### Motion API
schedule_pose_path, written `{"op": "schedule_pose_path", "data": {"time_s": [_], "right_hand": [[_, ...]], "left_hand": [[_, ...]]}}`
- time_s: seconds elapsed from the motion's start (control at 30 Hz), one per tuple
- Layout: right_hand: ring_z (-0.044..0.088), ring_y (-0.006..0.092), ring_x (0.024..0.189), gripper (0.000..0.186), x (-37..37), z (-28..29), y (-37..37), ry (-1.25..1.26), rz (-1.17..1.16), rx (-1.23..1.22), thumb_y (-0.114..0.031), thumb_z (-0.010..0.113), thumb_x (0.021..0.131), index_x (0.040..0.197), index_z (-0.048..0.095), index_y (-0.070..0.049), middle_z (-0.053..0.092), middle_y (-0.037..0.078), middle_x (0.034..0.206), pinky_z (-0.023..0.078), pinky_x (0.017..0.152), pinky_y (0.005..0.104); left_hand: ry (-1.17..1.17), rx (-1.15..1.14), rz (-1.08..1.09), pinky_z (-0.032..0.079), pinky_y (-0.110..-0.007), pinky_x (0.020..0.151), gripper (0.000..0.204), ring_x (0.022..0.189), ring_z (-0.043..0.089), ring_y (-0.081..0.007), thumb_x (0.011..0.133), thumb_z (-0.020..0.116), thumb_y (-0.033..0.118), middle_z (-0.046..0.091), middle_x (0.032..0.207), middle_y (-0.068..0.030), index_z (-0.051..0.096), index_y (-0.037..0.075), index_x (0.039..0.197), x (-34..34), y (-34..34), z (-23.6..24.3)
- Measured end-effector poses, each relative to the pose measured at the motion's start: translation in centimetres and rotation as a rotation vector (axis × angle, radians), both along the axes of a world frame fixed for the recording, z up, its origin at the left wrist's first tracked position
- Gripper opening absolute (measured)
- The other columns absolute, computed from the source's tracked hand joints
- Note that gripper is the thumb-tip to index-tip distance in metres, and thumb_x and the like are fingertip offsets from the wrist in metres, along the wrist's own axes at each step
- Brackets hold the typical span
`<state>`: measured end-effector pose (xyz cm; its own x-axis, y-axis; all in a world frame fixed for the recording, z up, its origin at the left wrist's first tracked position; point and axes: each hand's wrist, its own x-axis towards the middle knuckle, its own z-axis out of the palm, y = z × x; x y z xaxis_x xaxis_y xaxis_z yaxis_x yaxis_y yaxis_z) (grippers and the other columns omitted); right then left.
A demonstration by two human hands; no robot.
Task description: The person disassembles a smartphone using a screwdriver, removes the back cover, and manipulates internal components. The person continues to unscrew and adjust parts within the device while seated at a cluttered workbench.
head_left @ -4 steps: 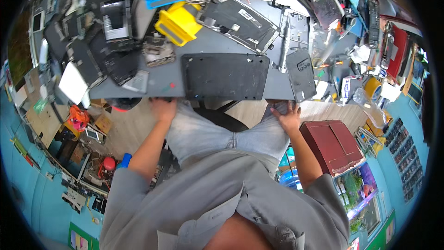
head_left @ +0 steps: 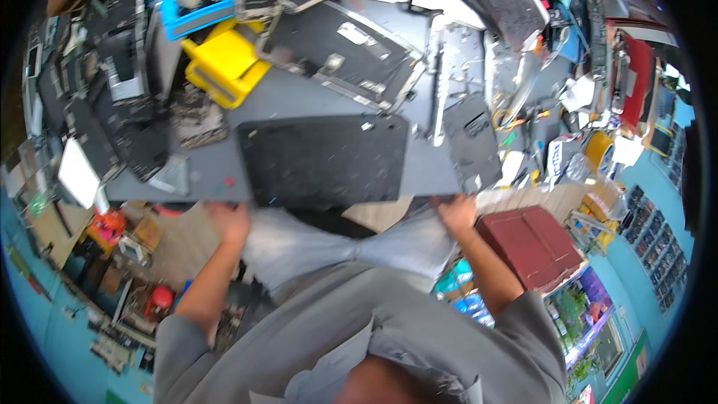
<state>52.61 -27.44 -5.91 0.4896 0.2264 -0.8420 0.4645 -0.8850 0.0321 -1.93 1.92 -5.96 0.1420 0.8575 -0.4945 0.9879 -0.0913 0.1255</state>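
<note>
A blue wall (head_left: 37, 322) closed in the workshop, and a cluttered grey workbench (head_left: 430, 172) ran across ahead of the seated person. Taking 12 o'clock as straight ahead, with the black laptop-type panel (head_left: 321, 161) as the dial's centre, a white sheet (head_left: 77, 173) stood out at 9 o'clock, a circuit assembly (head_left: 198, 116) lay at 10, a blue frame (head_left: 202, 24) at 11 and a yellow plastic holder (head_left: 224, 63) between those two. The left hand (head_left: 226, 221) was at 8 o'clock, by the bench's front edge, just beside the panel's near left corner. The panel lay flat at that front edge between the hands, its long axis running from 9 to 3 o'clock: toward 2 from the left hand, toward 10 from the right. The right hand (head_left: 455, 215), at 4 o'clock, was farther from it. The hands were well apart, neither touching the panel; blur made it impossible to tell whether their fingers gripped the edge. Beyond, a dark slab (head_left: 471, 138) lay at 3 o'clock, and a maroon case (head_left: 531, 247) stood at 4.
</note>
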Motion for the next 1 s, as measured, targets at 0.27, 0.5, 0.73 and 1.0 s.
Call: {"op": "schedule_pose_path", "data": {"time_s": [0.27, 0.5, 0.73, 1.0], "right_hand": [[0.017, 0.0693, 0.165, 0.099, -2.9, -0.8, -3.4, -0.532, 0.154, 0.460, -0.073, 0.086, 0.088, 0.162, 0.065, -0.011, 0.032, 0.032, 0.181, 0.026, 0.136, 0.0713], [0.014, 0.0677, 0.167, 0.091, -5.8, -2.9, -2.6, -0.613, 0.034, 0.595, -0.071, 0.084, 0.091, 0.163, 0.066, -0.019, 0.019, 0.017, 0.191, 0.030, 0.129, 0.0805], [0.033, 0.0584, 0.165, 0.072, -1.3, -5.2, -6.0, -0.523, -0.027, 0.894, -0.062, 0.087, 0.095, 0.142, 0.081, -0.008, 0.050, 0.024, 0.176, 0.038, 0.132, 0.0618], [0.071, 0.0211, 0.131, 0.036, -4.9, 28.7, -4.9, -0.042, 0.460, 1.637, -0.024, 0.077, 0.112, 0.140, 0.080, -0.001, 0.079, 0.010, 0.143, 0.056, 0.113, 0.0374]], "left_hand": [[-0.187, 0.384, -0.076, 0.027, -0.064, 0.136, 0.075, 0.161, 0.033, -0.0600, 0.094, 0.078, 0.025, 0.040, 0.175, -0.0324, 0.056, 0.002, 0.161, 2.1, -3.3, -5.0], [-0.410, 0.513, -0.136, 0.032, -0.060, 0.135, 0.071, 0.161, 0.038, -0.0530, 0.098, 0.080, 0.025, 0.040, 0.179, -0.0264, 0.059, 0.008, 0.164, 5.8, -1.4, -6.2], [-0.947, 0.863, -0.425, 0.048, -0.045, 0.123, 0.033, 0.141, 0.066, -0.0317, 0.111, 0.070, 0.016, 0.072, 0.148, -0.0191, 0.074, 0.000, 0.140, 4.0, 2.3, 18.3], [-0.689, 1.095, -1.137, 0.049, -0.046, 0.120, 0.033, 0.137, 0.067, -0.0319, 0.111, 0.069, 0.018, 0.072, 0.145, -0.0190, 0.072, 0.000, 0.139, 4.4, -4.9, 39.7]]}}
